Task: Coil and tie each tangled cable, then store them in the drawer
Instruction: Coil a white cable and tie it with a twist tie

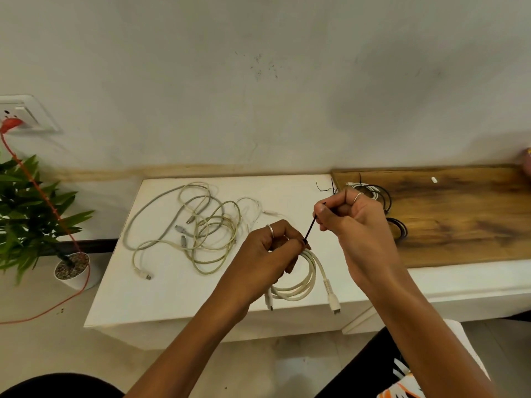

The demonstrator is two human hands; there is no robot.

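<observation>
Head view | white coil (304, 278) gripped by left hand (267, 254) | black tie (310, 229) pinched by right hand (356, 225) | tying step; cinching likely needed next

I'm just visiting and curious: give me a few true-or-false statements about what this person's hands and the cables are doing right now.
1. The left hand holds a coiled white cable. True.
2. The right hand pinches a thin black tie. True.
3. The black tie lies flat on the white table. False: it is stretched between the two hands, above the table.
4. A loose tangle of cables lies on the white table, left of the hands. True.
5. The potted plant stands on the wooden board. False: it stands on the floor, at the far left.
</observation>
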